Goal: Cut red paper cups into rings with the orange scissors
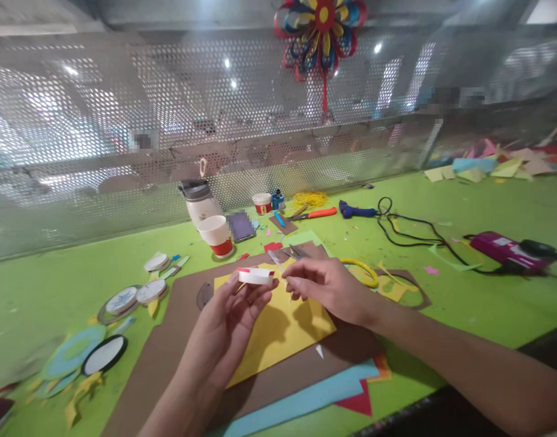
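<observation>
Above the yellow sheet [283, 331] our left hand [224, 331] grips the tape roll [255, 276], our right hand [328, 288] pinched shut beside it; loose tape could twist and self-stick.

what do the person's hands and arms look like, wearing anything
Both are bare. The left hand and right hand have no gloves, and no sleeve, watch or bracelet shows on either arm up to the picture's edge. Rings are too small to tell.

No writing can be read here. The print on the round lid [122, 299] is blurred. The label on the purple device [506, 247] is too small.
</observation>
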`<action>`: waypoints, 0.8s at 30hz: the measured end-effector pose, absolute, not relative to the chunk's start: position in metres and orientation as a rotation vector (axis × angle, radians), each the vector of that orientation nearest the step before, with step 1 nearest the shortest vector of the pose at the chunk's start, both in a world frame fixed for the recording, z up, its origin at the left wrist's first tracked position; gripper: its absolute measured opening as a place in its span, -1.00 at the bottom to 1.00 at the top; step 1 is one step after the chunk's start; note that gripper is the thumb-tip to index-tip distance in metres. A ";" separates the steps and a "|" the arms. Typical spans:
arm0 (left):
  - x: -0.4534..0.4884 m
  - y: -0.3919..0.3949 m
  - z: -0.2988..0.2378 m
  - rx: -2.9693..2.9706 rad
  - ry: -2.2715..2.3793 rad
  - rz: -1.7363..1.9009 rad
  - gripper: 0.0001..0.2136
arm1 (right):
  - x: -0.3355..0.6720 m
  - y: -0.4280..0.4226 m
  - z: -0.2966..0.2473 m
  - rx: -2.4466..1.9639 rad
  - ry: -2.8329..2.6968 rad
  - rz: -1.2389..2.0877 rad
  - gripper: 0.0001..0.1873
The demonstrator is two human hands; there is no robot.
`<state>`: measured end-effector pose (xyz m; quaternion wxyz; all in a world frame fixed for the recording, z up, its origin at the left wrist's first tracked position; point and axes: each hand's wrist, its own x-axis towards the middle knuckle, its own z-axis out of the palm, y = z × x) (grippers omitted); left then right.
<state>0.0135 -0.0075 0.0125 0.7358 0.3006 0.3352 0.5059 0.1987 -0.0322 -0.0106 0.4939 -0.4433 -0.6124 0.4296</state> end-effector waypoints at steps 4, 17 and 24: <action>0.014 -0.007 0.014 0.616 0.686 1.076 -0.75 | 0.196 -0.042 -0.004 -1.087 -1.537 0.902 -0.73; 0.016 -0.013 0.009 0.608 0.556 0.853 -0.84 | 0.195 -0.041 -0.002 -1.047 -1.619 0.953 -0.71; 0.002 -0.010 0.017 0.693 0.680 1.134 -0.81 | 0.214 -0.019 -0.010 -1.379 -1.804 0.715 -0.69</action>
